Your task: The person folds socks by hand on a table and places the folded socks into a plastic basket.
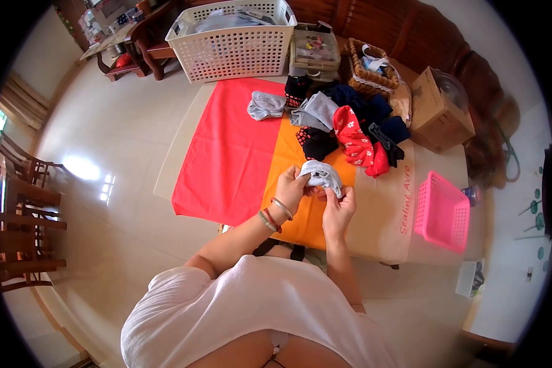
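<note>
A light grey sock (321,173), bunched into a curve, is held up in front of me above the orange cloth (310,224). My left hand (290,189) pinches its left end between thumb and fingers. At its lower right edge, my right hand (340,210) grips the fabric with closed fingers. Just beyond my hands lies a heap with black patterned socks (318,145), a grey piece (316,111), a red flowered piece (357,144) and dark blue pieces (395,129). A folded grey bundle (267,105) rests apart on the red cloth (230,147).
A white perforated basket (236,52) stands at the table's back, beside a clear lidded box (314,49). Farther right are a wicker basket (374,78) and a cardboard box (438,116). A pink plastic basket (441,211) sits at the right. Wooden chairs (27,227) stand far left.
</note>
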